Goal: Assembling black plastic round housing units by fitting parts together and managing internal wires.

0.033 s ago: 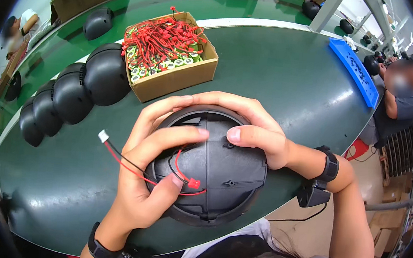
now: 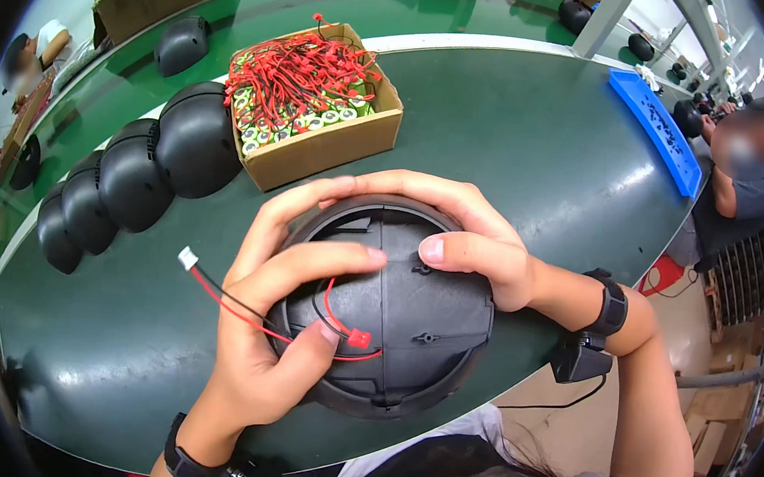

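A round black plastic housing (image 2: 425,369) is on the green table, its ribbed flat face turned up. My left hand (image 2: 274,329) wraps its left side, forefinger reaching across the face and thumb bent near the wires. Around the far right rim curves my right hand (image 2: 482,238), its thumb pressed on the face near a small screw post. Red and black wires cross the housing under my left hand. One ends in a red connector (image 2: 358,337) on the face; a white connector (image 2: 188,258) sticks out past my left hand.
A cardboard box (image 2: 326,150) beyond my hands holds green-wrapped battery cells with red-plugged leads. Several black domed housings (image 2: 138,172) line up at left. A blue tray (image 2: 654,135) with small dark parts lies at far right, near a seated person (image 2: 747,170). Behind runs a green conveyor (image 2: 457,9).
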A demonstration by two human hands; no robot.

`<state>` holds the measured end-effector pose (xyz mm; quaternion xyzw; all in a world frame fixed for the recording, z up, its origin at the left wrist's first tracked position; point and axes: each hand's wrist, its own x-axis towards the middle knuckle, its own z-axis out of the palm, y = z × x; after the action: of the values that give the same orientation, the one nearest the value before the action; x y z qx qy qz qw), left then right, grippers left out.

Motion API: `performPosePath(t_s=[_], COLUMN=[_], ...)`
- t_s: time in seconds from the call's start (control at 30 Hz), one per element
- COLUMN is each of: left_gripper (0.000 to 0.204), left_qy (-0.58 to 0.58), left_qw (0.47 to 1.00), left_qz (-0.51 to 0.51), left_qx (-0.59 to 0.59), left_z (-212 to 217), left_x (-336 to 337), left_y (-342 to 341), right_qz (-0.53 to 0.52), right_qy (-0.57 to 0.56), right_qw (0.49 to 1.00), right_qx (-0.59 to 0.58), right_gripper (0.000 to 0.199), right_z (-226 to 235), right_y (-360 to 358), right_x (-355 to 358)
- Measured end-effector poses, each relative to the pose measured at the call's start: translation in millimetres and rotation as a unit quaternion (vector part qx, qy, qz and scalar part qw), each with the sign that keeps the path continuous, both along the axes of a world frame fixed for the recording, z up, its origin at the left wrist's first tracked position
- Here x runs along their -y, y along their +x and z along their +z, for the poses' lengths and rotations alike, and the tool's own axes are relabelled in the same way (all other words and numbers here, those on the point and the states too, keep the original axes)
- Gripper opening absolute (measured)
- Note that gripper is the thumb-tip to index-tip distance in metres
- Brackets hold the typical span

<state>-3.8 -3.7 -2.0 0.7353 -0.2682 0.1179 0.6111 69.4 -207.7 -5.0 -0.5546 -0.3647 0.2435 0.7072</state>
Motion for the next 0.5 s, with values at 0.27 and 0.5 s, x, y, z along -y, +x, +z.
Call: performPosePath(t_s=[0.27,0.5], left_gripper=[0.012,0.010], left_qy=[0.055,-0.014], left_qw=[0.996,0.994], left_qz=[0.077,0.103], left_qx=[-0.001,0.037], left_z=[23.0,18.7], left_x=[-3.1,8.5], left_y=[-9.1,-17.1], right_qz=[0.031,0.031], right_qy=[0.019,-0.012], right_qw=[0.999,0.997], right_qx=[0.017,0.067], right_gripper=[0.051,0.047], right_z=[-2.0,0.1], right_y=[0.2,-2.8], right_x=[-3.4,-5.5])
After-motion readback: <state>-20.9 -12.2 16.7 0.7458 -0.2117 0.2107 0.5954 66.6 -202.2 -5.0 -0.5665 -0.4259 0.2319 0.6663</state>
